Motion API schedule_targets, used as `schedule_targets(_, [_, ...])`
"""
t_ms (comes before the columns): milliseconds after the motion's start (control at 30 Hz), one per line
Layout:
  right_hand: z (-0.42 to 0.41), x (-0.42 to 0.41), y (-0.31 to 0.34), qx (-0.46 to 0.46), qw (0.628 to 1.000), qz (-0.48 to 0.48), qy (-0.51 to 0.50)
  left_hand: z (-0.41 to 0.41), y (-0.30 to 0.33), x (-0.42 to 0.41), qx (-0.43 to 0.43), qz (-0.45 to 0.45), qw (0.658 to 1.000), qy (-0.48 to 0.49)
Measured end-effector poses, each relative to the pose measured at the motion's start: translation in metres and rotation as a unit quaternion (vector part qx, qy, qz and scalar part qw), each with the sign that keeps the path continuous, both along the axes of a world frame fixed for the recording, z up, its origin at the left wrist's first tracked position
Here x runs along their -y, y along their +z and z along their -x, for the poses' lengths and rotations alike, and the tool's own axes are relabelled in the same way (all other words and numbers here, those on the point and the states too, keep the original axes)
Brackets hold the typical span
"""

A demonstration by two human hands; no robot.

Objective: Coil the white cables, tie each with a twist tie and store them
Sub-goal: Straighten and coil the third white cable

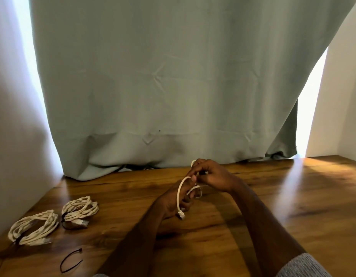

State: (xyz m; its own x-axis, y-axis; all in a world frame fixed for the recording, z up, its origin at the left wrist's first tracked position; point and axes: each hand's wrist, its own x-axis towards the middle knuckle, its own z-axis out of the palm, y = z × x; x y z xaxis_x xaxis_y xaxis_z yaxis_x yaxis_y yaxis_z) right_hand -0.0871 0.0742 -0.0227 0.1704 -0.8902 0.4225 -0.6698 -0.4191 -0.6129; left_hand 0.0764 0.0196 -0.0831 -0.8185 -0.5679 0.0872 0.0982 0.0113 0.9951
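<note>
White braided cable [181, 193] sits bunched between both hands above the brown wooden table [273, 196]: the right hand [211, 175] pinches a strand, the left hand [173, 202] curls round the loops, and a clear plug [181, 215] dangles below. It looks light, limp and springy, likely to uncoil unless held across the gathered loops. Two tied white cable coils [33, 227] lie at the left, near a loose black twist tie [70, 260]. A grey-green curtain [173, 76] hangs behind.
</note>
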Motion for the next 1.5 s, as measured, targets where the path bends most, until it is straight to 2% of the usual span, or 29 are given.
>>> schedule_targets(100, [0.000,0.002,-0.004,-0.014,0.999,0.006,-0.030,0.000,-0.001,0.001,0.005,-0.012,1.000,-0.007])
schedule_targets(167, [-0.007,0.005,-0.003,0.013,0.992,0.061,-0.113,0.002,-0.001,0.000,0.028,-0.014,1.000,0.000])
schedule_targets(233, [-0.009,0.011,-0.003,0.039,0.961,0.137,-0.237,0.004,0.001,-0.004,0.048,-0.030,0.998,-0.026])
schedule_targets(300, [-0.002,0.015,-0.007,0.065,0.913,0.190,-0.356,0.003,0.004,-0.006,0.054,-0.059,0.995,-0.060])
schedule_targets(367, [0.009,0.018,-0.013,0.079,0.876,0.194,-0.434,0.002,0.005,-0.007,0.054,-0.088,0.990,-0.093])
schedule_targets(400, [0.016,0.021,-0.015,0.089,0.872,0.174,-0.449,0.002,0.006,-0.008,0.050,-0.101,0.988,-0.110])
schedule_targets(467, [0.023,0.023,-0.017,0.132,0.894,0.100,-0.417,0.003,0.007,-0.011,0.034,-0.122,0.982,-0.140])
schedule_targets(533, [0.025,0.027,-0.018,0.156,0.935,0.014,-0.318,0.003,0.012,-0.012,-0.001,-0.153,0.974,-0.166])
schedule_targets(600, [0.019,0.025,-0.016,0.188,0.957,0.017,-0.221,0.003,0.016,-0.011,-0.055,-0.183,0.964,-0.187])
schedule_targets(733, [0.002,0.013,-0.002,0.350,0.923,0.128,-0.095,0.000,0.020,-0.005,-0.162,-0.224,0.943,-0.184])
schedule_targets(833, [0.005,0.002,-0.001,0.420,0.901,0.107,-0.016,-0.004,0.026,-0.002,-0.218,-0.259,0.928,-0.157])
schedule_targets(967, [0.007,-0.009,-0.005,0.340,0.938,0.048,0.039,-0.007,0.032,0.000,-0.280,-0.274,0.915,-0.095])
schedule_targets(1067, [-0.001,-0.004,-0.008,0.303,0.953,0.028,0.005,-0.006,0.031,0.004,-0.289,-0.283,0.912,-0.067])
schedule_targets(1167, [-0.004,-0.001,-0.011,0.340,0.938,0.042,-0.049,-0.006,0.029,0.000,-0.237,-0.283,0.926,-0.074])
schedule_targets(1267, [-0.007,0.001,-0.013,0.324,0.939,0.092,-0.072,-0.004,0.031,-0.006,-0.157,-0.255,0.950,-0.088])
schedule_targets(1400, [-0.002,0.006,-0.018,0.167,0.964,0.168,-0.118,-0.003,0.035,-0.012,-0.136,-0.248,0.951,-0.126])
schedule_targets(1467, [0.010,0.007,-0.023,0.080,0.976,0.149,-0.137,-0.004,0.035,-0.008,-0.165,-0.259,0.942,-0.134])
schedule_targets(1500, [0.013,0.007,-0.024,0.061,0.984,0.105,-0.130,-0.005,0.034,-0.006,-0.180,-0.265,0.937,-0.138])
